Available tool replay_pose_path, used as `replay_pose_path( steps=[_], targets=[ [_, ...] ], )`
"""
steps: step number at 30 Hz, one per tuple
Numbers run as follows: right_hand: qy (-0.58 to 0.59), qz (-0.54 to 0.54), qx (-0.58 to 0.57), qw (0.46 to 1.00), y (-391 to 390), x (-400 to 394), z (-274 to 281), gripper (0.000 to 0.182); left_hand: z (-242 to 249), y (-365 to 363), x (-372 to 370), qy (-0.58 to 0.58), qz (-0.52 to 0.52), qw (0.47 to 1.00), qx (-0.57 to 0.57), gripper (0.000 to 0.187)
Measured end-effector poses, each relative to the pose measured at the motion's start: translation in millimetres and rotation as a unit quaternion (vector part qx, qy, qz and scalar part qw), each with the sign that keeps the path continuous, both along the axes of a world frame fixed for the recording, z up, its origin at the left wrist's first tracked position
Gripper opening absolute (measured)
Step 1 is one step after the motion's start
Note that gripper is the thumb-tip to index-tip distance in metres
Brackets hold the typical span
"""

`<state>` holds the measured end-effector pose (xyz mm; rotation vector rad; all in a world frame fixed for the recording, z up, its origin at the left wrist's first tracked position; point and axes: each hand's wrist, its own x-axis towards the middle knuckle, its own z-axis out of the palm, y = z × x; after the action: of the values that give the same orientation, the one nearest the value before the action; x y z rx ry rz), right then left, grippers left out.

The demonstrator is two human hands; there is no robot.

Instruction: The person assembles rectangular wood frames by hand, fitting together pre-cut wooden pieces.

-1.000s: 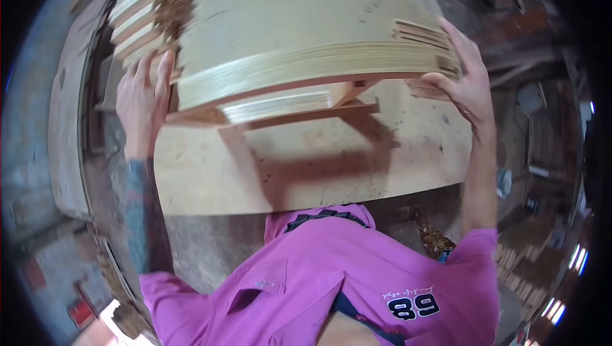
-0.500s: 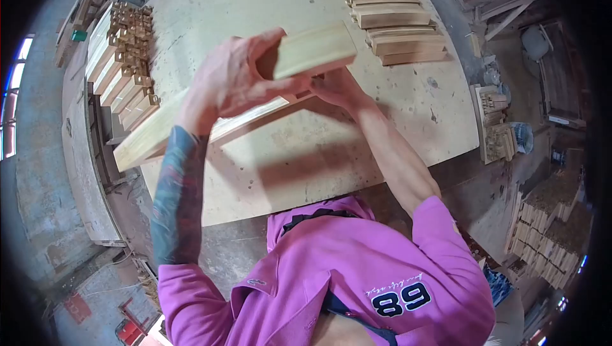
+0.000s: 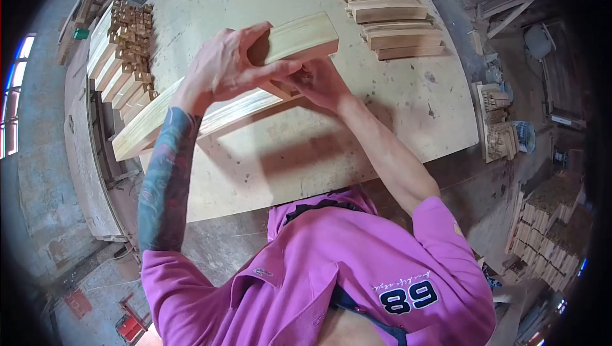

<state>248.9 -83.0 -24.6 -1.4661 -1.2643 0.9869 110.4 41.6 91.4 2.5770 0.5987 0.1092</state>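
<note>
The left hand [image 3: 220, 68] holds a wooden frame [image 3: 299, 38]; the right hand [image 3: 324, 84] has a grip too hidden to tell. A blue basket [image 3: 525, 137] sits right.

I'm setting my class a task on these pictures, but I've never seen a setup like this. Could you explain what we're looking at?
There is no machine here, just a person's two bare hands. One camera, worn on the head, looks forward and down, so the wearer's pink cloth shirt fills the bottom of the view. The left hand has its grip around a long, pale wooden beam. The right hand is just below the beam; exactly what it grasps is hidden. On the broad, pale, flat tabletop, narrow, pale wooden slats lie in groups towards the right. Pale wooden bars are stacked along its left side.
</note>
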Motion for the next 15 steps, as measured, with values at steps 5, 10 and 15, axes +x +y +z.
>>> replay_pose_path(
  steps=[5, 10, 15],
  targets=[
    [0.256, -0.134, 0.113, 0.951, -27.9, 71.9, -15.3, 0.02, 30.6, 43.0, -78.4, -0.128, 0.092, 0.985, 0.067, 0.059],
    [-0.137, -0.247, 0.297, 0.912, -4.4, 57.0, 121.3, 0.046, 20.8, 45.6, -163.1, 0.113, 0.192, 0.975, 0.029, 0.051],
    [-0.353, 0.161, -0.148, 0.91, -61.6, 3.8, 131.7, 0.068, -18.5, -57.3, -214.4, 0.022, 0.128, 0.985, 0.116, 0.055]
  ],
)
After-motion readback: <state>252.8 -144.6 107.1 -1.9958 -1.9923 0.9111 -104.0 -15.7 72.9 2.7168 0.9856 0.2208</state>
